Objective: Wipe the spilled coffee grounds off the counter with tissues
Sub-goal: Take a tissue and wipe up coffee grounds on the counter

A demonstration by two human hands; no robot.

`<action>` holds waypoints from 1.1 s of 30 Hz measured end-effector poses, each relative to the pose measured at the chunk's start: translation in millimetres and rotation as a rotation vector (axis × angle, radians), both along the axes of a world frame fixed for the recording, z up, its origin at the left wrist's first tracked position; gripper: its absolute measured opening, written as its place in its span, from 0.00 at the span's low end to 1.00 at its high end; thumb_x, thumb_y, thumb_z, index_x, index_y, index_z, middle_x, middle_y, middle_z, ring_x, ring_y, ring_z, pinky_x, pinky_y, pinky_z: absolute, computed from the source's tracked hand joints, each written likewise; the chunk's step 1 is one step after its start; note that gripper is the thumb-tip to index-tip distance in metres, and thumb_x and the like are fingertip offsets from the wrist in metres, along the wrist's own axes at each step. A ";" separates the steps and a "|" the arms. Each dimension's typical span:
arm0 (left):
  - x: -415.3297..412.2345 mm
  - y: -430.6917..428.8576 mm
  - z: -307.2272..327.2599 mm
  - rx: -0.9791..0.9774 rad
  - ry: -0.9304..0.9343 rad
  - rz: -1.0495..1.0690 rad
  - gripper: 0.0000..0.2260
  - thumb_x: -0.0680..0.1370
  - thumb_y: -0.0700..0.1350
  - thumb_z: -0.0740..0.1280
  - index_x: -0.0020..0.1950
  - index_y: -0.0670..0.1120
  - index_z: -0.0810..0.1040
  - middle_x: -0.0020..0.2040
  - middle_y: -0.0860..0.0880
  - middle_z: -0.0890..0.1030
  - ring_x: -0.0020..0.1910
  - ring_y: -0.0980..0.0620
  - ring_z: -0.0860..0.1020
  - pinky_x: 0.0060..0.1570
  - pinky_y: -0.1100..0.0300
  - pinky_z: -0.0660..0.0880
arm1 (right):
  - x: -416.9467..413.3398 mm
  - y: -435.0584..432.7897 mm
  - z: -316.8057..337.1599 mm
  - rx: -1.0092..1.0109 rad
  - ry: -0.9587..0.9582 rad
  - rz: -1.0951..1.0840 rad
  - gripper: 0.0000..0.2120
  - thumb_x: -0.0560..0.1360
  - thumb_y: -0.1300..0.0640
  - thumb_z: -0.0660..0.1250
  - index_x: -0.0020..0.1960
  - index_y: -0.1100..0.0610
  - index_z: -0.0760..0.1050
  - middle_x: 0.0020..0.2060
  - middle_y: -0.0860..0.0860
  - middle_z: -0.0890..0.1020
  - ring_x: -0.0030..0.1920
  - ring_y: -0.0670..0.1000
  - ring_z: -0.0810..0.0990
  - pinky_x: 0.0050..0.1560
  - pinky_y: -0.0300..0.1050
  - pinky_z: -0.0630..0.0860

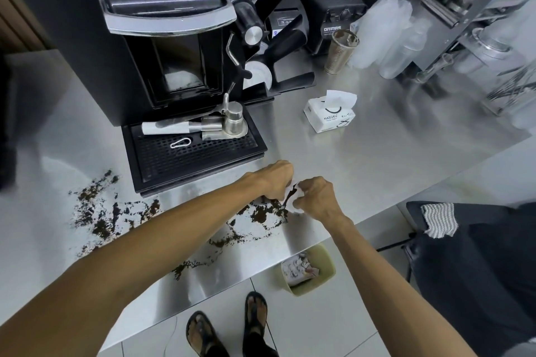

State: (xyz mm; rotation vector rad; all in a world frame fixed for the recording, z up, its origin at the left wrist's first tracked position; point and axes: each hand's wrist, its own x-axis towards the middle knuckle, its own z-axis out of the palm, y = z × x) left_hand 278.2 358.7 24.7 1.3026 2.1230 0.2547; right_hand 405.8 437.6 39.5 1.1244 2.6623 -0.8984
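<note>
Gripping one tissue (294, 200): left hand (278, 180), right hand (318, 197).

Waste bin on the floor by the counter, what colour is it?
The waste bin is pale yellow-green; head view shows it.

The coffee machine (162, 46) stands back left on the counter (377, 153), with the blender (333, 6) behind to its right and the tissue pack (329, 114) on its right. Coffee grounds (98, 211) lie in front of the machine. At their right end the left hand (275, 180) and right hand (317, 197) hold a tissue (293, 197) between them. A bin (314, 288) sits on the floor, apparently partly under the counter's edge.
</note>
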 end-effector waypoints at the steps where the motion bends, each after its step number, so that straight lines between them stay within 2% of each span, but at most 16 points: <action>1: 2.2 1.5 3.7 -0.027 -0.028 0.022 0.11 0.73 0.33 0.72 0.34 0.42 0.73 0.45 0.38 0.79 0.28 0.43 0.81 0.27 0.49 0.80 | -0.4 0.4 -0.8 0.003 -0.002 -0.002 0.18 0.60 0.70 0.71 0.27 0.60 0.61 0.25 0.50 0.61 0.29 0.50 0.57 0.23 0.35 0.61; 3: 5.7 2.2 10.6 -0.033 -0.052 0.061 0.09 0.72 0.33 0.73 0.36 0.38 0.74 0.42 0.37 0.79 0.29 0.39 0.82 0.23 0.43 0.79 | -1.0 1.0 -3.5 -0.001 0.002 -0.023 0.14 0.60 0.70 0.71 0.29 0.62 0.65 0.27 0.53 0.64 0.32 0.53 0.59 0.22 0.36 0.60; 6: 9.2 -0.4 15.5 -0.018 -0.037 0.073 0.11 0.72 0.33 0.72 0.34 0.39 0.73 0.42 0.39 0.78 0.27 0.40 0.80 0.22 0.44 0.78 | -2.0 1.0 -6.5 -0.005 0.017 -0.062 0.06 0.63 0.70 0.71 0.37 0.67 0.76 0.33 0.56 0.74 0.33 0.54 0.68 0.23 0.34 0.63; 8: 10.5 -2.5 17.0 -0.007 -0.032 0.078 0.08 0.72 0.33 0.71 0.37 0.39 0.74 0.41 0.40 0.78 0.26 0.42 0.80 0.21 0.44 0.78 | -2.8 1.8 -8.2 -0.033 0.020 -0.076 0.15 0.64 0.70 0.73 0.50 0.68 0.78 0.43 0.58 0.80 0.39 0.55 0.76 0.27 0.31 0.67; 10: 11.4 -3.2 20.3 -0.001 -0.046 0.087 0.05 0.73 0.32 0.70 0.41 0.39 0.75 0.41 0.41 0.77 0.26 0.43 0.80 0.21 0.44 0.78 | -4.5 2.2 -9.9 -0.047 0.025 -0.084 0.23 0.63 0.69 0.75 0.57 0.66 0.77 0.49 0.59 0.82 0.42 0.53 0.77 0.29 0.29 0.68; 13: 11.2 -4.5 23.4 0.022 -0.085 0.106 0.07 0.72 0.32 0.71 0.44 0.41 0.75 0.41 0.43 0.77 0.27 0.44 0.80 0.22 0.45 0.78 | -7.0 1.3 -10.6 -0.040 0.031 -0.089 0.23 0.62 0.69 0.75 0.57 0.64 0.77 0.49 0.59 0.82 0.42 0.52 0.78 0.36 0.36 0.70; 16: 10.4 -5.2 23.5 0.076 -0.143 0.107 0.17 0.71 0.32 0.73 0.53 0.46 0.72 0.47 0.47 0.76 0.34 0.48 0.79 0.18 0.57 0.73 | -7.2 1.1 -10.6 -0.057 0.049 -0.102 0.18 0.61 0.69 0.75 0.50 0.65 0.79 0.45 0.59 0.83 0.40 0.54 0.80 0.35 0.43 0.75; 18: 10.4 -4.5 22.2 0.114 -0.186 0.109 0.23 0.70 0.31 0.72 0.57 0.49 0.67 0.48 0.48 0.76 0.36 0.51 0.77 0.20 0.61 0.68 | -7.3 1.4 -10.6 -0.079 0.043 -0.105 0.17 0.60 0.69 0.76 0.49 0.64 0.80 0.45 0.58 0.82 0.38 0.54 0.79 0.31 0.40 0.73; 21: 10.7 -2.8 19.6 0.134 -0.197 0.115 0.27 0.70 0.31 0.72 0.60 0.51 0.63 0.46 0.47 0.77 0.40 0.46 0.79 0.25 0.55 0.74 | -8.7 2.9 -12.9 -0.093 0.028 -0.092 0.16 0.60 0.68 0.75 0.47 0.64 0.79 0.43 0.56 0.78 0.37 0.51 0.75 0.27 0.31 0.63; 24: 9.8 -2.6 16.4 0.136 -0.193 0.141 0.28 0.69 0.32 0.73 0.60 0.50 0.65 0.45 0.47 0.79 0.42 0.46 0.80 0.34 0.48 0.80 | -9.3 3.4 -14.3 -0.061 0.025 -0.047 0.10 0.61 0.69 0.75 0.35 0.59 0.75 0.38 0.54 0.75 0.32 0.50 0.70 0.25 0.30 0.59; 26: 8.4 -2.6 13.1 0.140 -0.179 0.154 0.26 0.68 0.33 0.75 0.59 0.49 0.68 0.45 0.48 0.78 0.42 0.48 0.80 0.37 0.47 0.81 | -9.2 3.4 -15.2 -0.028 0.026 -0.011 0.08 0.61 0.67 0.75 0.37 0.60 0.78 0.37 0.55 0.77 0.31 0.49 0.72 0.25 0.31 0.61; 29: 6.8 -2.2 9.4 0.145 -0.111 0.148 0.21 0.67 0.35 0.77 0.54 0.48 0.73 0.45 0.50 0.78 0.41 0.48 0.79 0.33 0.52 0.78 | -7.7 2.2 -13.9 0.002 0.035 0.031 0.08 0.62 0.67 0.75 0.36 0.58 0.78 0.34 0.52 0.74 0.30 0.47 0.69 0.25 0.32 0.61; 31: 5.9 -2.6 8.3 0.156 -0.049 0.147 0.20 0.66 0.38 0.80 0.51 0.49 0.75 0.46 0.50 0.77 0.41 0.49 0.78 0.34 0.53 0.77 | -6.0 1.8 -15.3 0.019 0.052 0.057 0.08 0.63 0.67 0.74 0.36 0.57 0.77 0.34 0.52 0.73 0.32 0.50 0.70 0.27 0.32 0.59; 33: 4.3 -3.4 5.2 0.169 0.007 0.147 0.18 0.64 0.41 0.81 0.46 0.50 0.75 0.46 0.51 0.77 0.40 0.49 0.77 0.36 0.53 0.77 | -4.4 2.2 -19.5 0.051 0.065 0.074 0.06 0.63 0.66 0.74 0.39 0.59 0.81 0.36 0.53 0.75 0.34 0.52 0.73 0.29 0.31 0.59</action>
